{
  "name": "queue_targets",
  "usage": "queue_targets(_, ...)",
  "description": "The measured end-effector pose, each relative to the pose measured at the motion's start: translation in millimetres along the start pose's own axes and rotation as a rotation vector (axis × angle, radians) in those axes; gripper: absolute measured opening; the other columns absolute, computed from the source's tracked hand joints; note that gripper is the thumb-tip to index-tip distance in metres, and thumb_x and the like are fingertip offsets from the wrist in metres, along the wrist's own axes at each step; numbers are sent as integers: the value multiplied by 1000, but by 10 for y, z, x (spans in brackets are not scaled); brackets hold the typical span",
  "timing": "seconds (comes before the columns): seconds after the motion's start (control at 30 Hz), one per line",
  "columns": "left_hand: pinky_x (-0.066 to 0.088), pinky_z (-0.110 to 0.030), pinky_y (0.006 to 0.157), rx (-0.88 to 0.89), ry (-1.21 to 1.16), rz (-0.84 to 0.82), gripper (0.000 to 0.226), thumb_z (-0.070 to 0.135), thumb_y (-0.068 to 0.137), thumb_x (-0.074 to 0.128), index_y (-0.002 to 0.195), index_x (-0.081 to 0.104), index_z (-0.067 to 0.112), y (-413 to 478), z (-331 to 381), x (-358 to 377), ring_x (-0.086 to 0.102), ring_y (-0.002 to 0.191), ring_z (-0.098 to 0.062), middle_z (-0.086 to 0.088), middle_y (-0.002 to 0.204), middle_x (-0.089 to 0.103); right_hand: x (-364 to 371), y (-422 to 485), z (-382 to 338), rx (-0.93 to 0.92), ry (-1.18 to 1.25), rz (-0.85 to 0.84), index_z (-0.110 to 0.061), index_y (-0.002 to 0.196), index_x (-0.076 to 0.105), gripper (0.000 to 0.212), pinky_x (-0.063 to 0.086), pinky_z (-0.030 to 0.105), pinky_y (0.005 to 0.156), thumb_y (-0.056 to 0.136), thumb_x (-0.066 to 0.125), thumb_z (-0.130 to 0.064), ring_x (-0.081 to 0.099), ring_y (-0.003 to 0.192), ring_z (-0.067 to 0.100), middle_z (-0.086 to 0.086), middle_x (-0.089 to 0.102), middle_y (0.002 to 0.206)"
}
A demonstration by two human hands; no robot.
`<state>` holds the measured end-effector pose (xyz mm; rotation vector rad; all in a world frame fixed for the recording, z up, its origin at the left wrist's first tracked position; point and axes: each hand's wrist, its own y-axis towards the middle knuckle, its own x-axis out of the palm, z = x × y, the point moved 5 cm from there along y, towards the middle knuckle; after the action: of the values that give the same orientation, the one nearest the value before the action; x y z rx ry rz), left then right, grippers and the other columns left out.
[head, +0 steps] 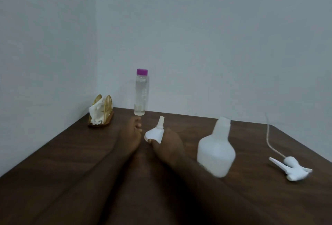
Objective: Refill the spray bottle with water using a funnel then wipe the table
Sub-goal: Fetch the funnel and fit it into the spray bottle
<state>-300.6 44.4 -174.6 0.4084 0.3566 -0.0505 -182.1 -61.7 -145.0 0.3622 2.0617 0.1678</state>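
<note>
You're looking at a golden wire napkin holder point(103, 112) sitting in the corner against the grey wall point(197, 36).

Light: dim, even, cool grey cast; source not in view
Shadows: faint and soft under the spray bottle point(216, 150); no hard edges
Glare: none; dull sheen on the dark surface point(71, 153)
Blur: soft overall; spray bottle smeared along its lower edge
Distortion: wide-angle bend; surface edges splay toward the corners

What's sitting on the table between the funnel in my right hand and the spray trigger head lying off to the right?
The open white spray bottle stands between the funnel and the spray trigger head; the head view shows it, with bare table either side.
</note>
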Motion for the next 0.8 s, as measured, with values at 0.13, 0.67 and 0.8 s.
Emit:
queue_targets(0.13, 55, -33, 75, -55, -158, 54, 40, -7, 89, 42, 112, 53, 23, -228, 55, -59, 67, 83, -15, -6, 102, 64, -334, -232, 22, -18, 147, 118, -17, 119, 65, 37, 41, 21, 84, 92, 61, -42, 61, 112, 18, 1, 68, 119)
queue_targets(0.67, 53, -42, 79, -448, -851, -169, 39, 33, 101, 38, 92, 69, 11, -1144, 1011, 542, 69, 76, -23, -11, 84, 74, -639, -487, 37, -24, 643, 82, -21, 122, 54, 34, 61, 46, 75, 94, 61, -39, 70, 89, 20, 1, 69, 105)
queue_targets(0.8, 48, -33, 69, -446, -925, -313, 41, 38, 100, 35, 92, 69, 15, -1124, 948, 533, 68, 66, -15, -4, 74, 73, -577, -486, 4, -57, 637, 87, -21, 123, 55, 33, 57, 36, 85, 96, 58, -40, 68, 96, 9, -6, 70, 108)
